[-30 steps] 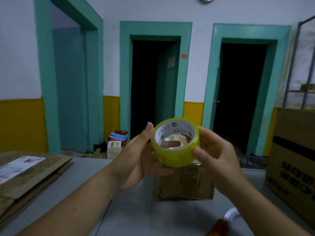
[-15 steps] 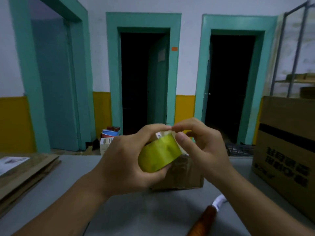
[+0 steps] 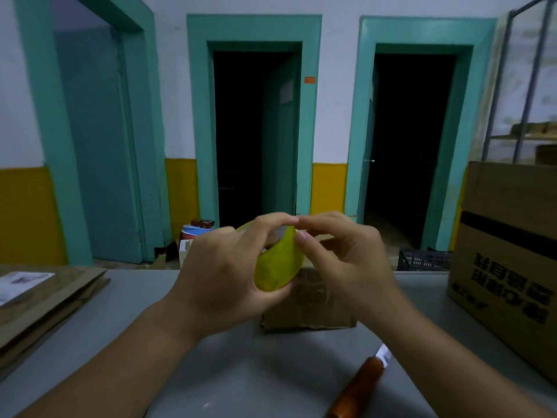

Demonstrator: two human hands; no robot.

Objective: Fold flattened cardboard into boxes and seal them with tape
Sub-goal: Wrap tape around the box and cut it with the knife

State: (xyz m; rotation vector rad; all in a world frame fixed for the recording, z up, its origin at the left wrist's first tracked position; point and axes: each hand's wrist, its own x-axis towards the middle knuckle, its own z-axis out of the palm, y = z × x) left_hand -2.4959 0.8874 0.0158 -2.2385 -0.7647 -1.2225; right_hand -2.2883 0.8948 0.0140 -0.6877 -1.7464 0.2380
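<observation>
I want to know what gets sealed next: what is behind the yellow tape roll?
A small brown cardboard box on the grey table. The tape roll, left hand and right hand cover its upper part, so its flaps are hidden.

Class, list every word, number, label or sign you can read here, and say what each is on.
Nothing reads clearly.
Big cardboard box: black characters, apparently upside down, too blurred.
White sheet on the flattened cardboard: print too small.
Orange tag on the middle door frame: no legible text.
Tape roll: inner print mostly hidden.
</observation>
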